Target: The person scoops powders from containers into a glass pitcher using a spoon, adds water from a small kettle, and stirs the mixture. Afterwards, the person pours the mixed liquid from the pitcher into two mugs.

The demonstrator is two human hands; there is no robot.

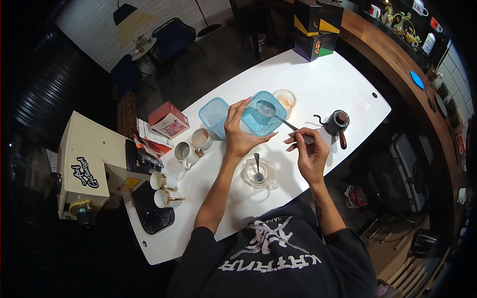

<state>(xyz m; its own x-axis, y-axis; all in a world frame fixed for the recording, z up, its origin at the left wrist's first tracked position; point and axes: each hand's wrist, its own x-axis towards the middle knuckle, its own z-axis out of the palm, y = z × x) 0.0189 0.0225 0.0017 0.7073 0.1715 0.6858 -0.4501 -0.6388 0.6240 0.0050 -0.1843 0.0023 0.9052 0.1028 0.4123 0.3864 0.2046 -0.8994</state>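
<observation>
My left hand (238, 134) grips a blue plastic container (252, 125) by its side, tilting it toward me above the table. A little whitish substance lies in its bottom. My right hand (310, 151) pinches the handle of a metal spoon (267, 108), whose bowl is inside the container. Below my hands stands a clear glass pitcher (248, 179) with another spoon (257, 174) in it. A second blue container (213, 112) is just left of my left hand. Behind the held container sits a jar (285, 101) with pale brown contents.
Several mugs (185, 155) stand on the left of the white table (318, 82), by a red box (169, 120) and a cream grinder (84, 164). A hand coffee grinder (339, 122) is at right. Stacked black boxes (315, 30) occupy the far end.
</observation>
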